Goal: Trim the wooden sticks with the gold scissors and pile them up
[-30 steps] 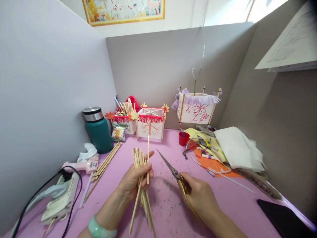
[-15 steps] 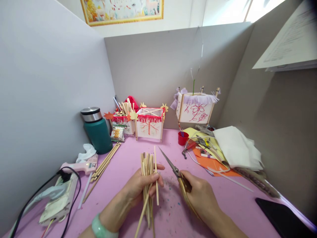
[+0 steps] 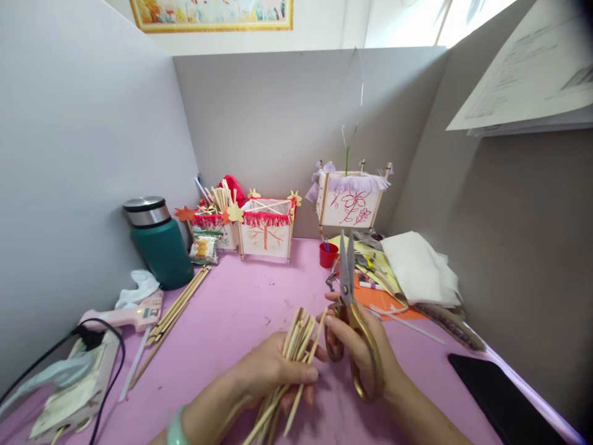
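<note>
My left hand (image 3: 271, 374) is closed round a bundle of thin bamboo sticks (image 3: 296, 340), their tips leaning up and to the right over the pink table (image 3: 231, 315). My right hand (image 3: 364, 346) grips gold-handled scissors (image 3: 347, 290) with the blades closed and pointing straight up. The fingers of my right hand touch the upper ends of the sticks. A green bangle (image 3: 175, 431) is on my left wrist.
Three paper lanterns (image 3: 266, 227) (image 3: 349, 199) (image 3: 208, 225) stand at the back wall, beside a green flask (image 3: 157, 242) and a red cup (image 3: 328, 254). Loose sticks (image 3: 173, 309), a glue gun (image 3: 123, 317) and a power strip (image 3: 69, 389) lie left; paper, tools and white sheets (image 3: 417, 269) right; a black device (image 3: 504, 398) near right.
The scissors swung from pointing left-up to pointing straight up and moved toward the sticks. The bundle sank lower and tilted to the right; my hands now meet. The view shifted right.
</note>
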`<state>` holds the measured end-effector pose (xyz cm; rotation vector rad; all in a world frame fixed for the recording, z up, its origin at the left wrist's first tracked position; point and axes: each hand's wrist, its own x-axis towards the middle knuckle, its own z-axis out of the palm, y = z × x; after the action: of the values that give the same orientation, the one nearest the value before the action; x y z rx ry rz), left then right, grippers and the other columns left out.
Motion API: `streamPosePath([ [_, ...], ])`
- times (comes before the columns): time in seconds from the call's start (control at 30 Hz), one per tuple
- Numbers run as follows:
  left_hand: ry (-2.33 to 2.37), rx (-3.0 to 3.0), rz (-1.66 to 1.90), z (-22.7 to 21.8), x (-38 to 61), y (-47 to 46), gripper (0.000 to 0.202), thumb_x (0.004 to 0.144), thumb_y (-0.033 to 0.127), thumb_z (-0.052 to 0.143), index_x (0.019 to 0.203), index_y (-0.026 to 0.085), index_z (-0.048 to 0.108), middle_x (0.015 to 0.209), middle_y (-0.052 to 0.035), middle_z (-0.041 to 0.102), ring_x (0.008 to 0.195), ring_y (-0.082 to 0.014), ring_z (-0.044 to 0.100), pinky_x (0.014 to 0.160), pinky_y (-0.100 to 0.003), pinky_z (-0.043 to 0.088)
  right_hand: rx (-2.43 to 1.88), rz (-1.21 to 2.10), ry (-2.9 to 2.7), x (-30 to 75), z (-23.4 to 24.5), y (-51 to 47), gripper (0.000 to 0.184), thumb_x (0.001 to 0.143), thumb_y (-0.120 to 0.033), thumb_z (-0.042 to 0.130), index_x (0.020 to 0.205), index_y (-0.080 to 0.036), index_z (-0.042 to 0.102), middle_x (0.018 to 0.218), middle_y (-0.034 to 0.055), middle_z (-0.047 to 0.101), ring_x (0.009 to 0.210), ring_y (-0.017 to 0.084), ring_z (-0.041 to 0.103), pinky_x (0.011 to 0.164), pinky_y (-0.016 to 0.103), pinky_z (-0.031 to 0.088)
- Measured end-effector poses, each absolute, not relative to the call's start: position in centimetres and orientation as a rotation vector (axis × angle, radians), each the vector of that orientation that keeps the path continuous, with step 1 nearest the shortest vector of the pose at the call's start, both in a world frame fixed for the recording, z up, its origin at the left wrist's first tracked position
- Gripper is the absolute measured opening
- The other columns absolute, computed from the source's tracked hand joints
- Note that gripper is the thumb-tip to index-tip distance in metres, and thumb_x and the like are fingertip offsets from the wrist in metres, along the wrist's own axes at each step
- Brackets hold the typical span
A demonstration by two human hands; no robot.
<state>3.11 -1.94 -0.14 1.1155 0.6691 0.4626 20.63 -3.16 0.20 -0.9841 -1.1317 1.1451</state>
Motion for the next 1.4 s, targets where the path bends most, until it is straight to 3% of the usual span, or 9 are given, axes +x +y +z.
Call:
streamPosePath([
  [0.1,0.677,1.125,0.434,-0.4,3.3,-1.9,0.031,0.066,0.025,0.073,0.093,0.013,0.066,0.056,-0.0032,0.066,0.031,-0.0068,0.044,0.032,-0.017,0.032,-1.056,1.164,-1.152,20.6,-0.2,-3.0,0.047,0.074,-0.041,0.066,0.111,-0.019,0.046,0.058,-0.008,0.048,0.041,0.009,0.045,0.036,0.019,0.034],
  [0.27,0.662,1.1,0.409,0.1,3.1,-2.0,0.023,0.066,0.023,0.071,0.086,0.012,0.068,0.054,-0.0043,0.065,0.03,-0.0062,0.043,0.031,-0.016,0.03,-1.01,1.195,-1.159,20.7,-0.6,-2.8,0.044,0.074,-0.038,0.065,0.109,-0.019,0.046,0.057,-0.0085,0.049,0.041,0.008,0.046,0.04,0.021,0.037],
  [0.53,0.669,1.085,0.538,-0.2,3.3,-1.7,0.04,0.058,0.015,0.075,0.097,0.015,0.065,0.067,-0.0028,0.067,0.035,-0.0041,0.043,0.033,-0.016,0.03,-0.955,1.23,-1.156,20.4,-0.6,-3.1,0.04,0.077,-0.033,0.064,0.109,-0.02,0.044,0.062,-0.0081,0.049,0.043,0.007,0.046,0.041,0.021,0.038],
  [0.73,0.826,1.064,0.662,-0.4,3.6,-1.4,0.032,0.065,0.032,0.073,0.087,0.012,0.063,0.05,-0.0018,0.062,0.032,-0.0056,0.04,0.034,-0.017,0.025,-1.072,1.198,-1.249,19.9,-1.3,-3.0,0.038,0.078,-0.036,0.06,0.109,-0.02,0.045,0.062,-0.0079,0.048,0.041,0.008,0.044,0.038,0.02,0.035],
  [0.8,0.859,1.064,0.679,-0.1,3.6,-1.4,0.029,0.066,0.031,0.072,0.085,0.012,0.063,0.044,0.0004,0.057,0.034,-0.0069,0.042,0.037,-0.018,0.027,-1.159,1.108,-1.327,20.1,-1.6,-2.9,0.034,0.079,-0.036,0.057,0.107,-0.02,0.048,0.063,-0.0072,0.049,0.043,0.008,0.044,0.041,0.02,0.036],
  [0.9,0.872,1.013,0.747,0.4,3.1,-1.1,0.038,0.063,0.022,0.072,0.097,0.01,0.062,0.049,0.0012,0.059,0.04,-0.0072,0.047,0.041,-0.018,0.03,-1.286,0.869,-1.498,20.5,-1.9,-2.9,0.028,0.079,-0.032,0.055,0.105,-0.019,0.053,0.064,-0.0056,0.051,0.051,0.009,0.048,0.049,0.021,0.039],
  [1.07,0.788,0.942,0.872,0.7,1.6,-0.2,0.048,0.066,0.019,0.062,0.112,0.009,0.055,0.051,0.0059,0.055,0.027,-0.0037,0.033,0.032,-0.02,0.02,-1.409,0.428,-1.78,21.0,-2.1,-3.1,0.019,0.081,-0.029,0.052,0.098,-0.022,0.056,0.062,-0.005,0.053,0.053,0.011,0.047,0.054,0.022,0.037],
  [1.2,0.81,0.946,1.023,0.4,0.8,0.2,0.038,0.072,0.021,0.06,0.108,0.011,0.053,0.048,0.0083,0.049,0.028,-0.0024,0.031,0.034,-0.019,0.02,-1.473,0.205,-1.949,20.9,-2.5,-3.4,0.015,0.084,-0.024,0.047,0.095,-0.024,0.056,0.068,-0.0032,0.058,0.058,0.013,0.051,0.056,0.024,0.035],
  [1.4,0.798,0.923,1.144,0.1,0.8,0.4,0.037,0.072,0.028,0.066,0.101,0.015,0.048,0.049,0.0097,0.049,0.028,-0.0027,0.032,0.033,-0.018,0.022,-1.526,0.053,-2.019,20.9,-3.3,-3.1,0.028,0.082,-0.021,0.046,0.109,-0.024,0.053,0.083,0.0009,0.063,0.07,0.017,0.058,0.062,0.027,0.038],
])
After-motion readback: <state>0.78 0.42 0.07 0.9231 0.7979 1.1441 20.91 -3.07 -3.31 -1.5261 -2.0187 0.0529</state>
